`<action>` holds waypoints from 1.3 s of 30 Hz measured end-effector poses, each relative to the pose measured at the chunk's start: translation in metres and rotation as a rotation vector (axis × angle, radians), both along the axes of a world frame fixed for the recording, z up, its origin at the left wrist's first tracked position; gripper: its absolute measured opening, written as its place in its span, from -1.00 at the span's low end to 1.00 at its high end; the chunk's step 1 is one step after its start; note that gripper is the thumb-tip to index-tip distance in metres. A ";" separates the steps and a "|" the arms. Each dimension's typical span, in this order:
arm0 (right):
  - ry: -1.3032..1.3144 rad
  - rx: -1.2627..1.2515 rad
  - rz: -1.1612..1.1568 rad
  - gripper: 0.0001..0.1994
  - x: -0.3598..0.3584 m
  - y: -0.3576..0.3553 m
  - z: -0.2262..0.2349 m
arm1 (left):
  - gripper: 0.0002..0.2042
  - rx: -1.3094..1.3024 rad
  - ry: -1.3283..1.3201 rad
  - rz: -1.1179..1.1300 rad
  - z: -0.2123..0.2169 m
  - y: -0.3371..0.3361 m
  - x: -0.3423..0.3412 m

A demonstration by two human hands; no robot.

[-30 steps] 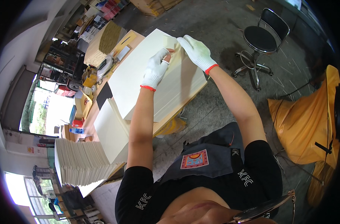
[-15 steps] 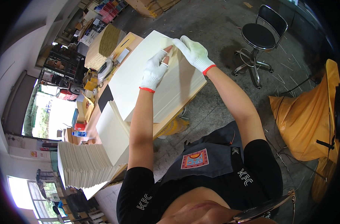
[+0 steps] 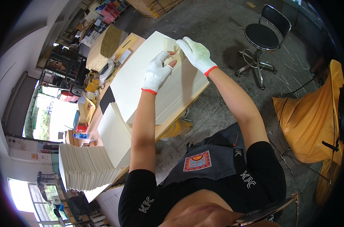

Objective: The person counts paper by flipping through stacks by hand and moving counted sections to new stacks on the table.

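A tall stack of large cream paper sheets [image 3: 141, 72] lies on the wooden table, its layered edge facing me. Over the near part of the far edge, my left hand [image 3: 157, 72] wears a white knit glove with bare thumb and fingertip; these are apart, beside the lifted sheet corners. A small pale flap [image 3: 170, 44] stands turned up just beyond them. My right hand [image 3: 195, 54], gloved in white with a red cuff, is closed round the far right corner of the upper sheets. Its fingertips are partly hidden behind the paper.
A second sheet pile [image 3: 86, 166] sits at the near left, fanned along its side. Tools and a tape dispenser [image 3: 107, 70] line the table's far left side. A black swivel chair [image 3: 262, 36] stands far right, an orange-yellow sack [image 3: 308, 117] to the right.
My left thumb and finger have spread apart and shifted slightly. The pale flap at the corner stands out more plainly. My right hand stays nearly in place.
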State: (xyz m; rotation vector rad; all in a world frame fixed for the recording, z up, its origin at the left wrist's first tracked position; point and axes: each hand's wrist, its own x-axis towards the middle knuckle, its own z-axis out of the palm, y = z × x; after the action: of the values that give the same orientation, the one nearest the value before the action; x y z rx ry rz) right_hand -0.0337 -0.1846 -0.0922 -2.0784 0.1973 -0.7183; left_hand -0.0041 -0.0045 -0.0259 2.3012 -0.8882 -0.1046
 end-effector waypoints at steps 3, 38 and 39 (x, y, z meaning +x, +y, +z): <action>0.042 0.014 0.030 -0.44 -0.003 0.000 0.005 | -0.68 -0.051 -0.016 -0.019 -0.009 0.002 0.006; -0.002 -0.037 0.007 -0.48 0.002 0.000 -0.004 | -0.69 -0.011 0.093 0.014 0.002 -0.003 -0.003; 0.003 -0.015 0.020 -0.48 -0.001 0.001 0.000 | -0.70 -0.010 0.084 0.006 0.002 -0.002 -0.003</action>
State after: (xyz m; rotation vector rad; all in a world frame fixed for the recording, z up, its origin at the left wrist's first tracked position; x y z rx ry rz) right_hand -0.0351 -0.1836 -0.0922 -2.0927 0.1730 -0.7064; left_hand -0.0069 -0.0060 -0.0239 2.2724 -0.8368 -0.1925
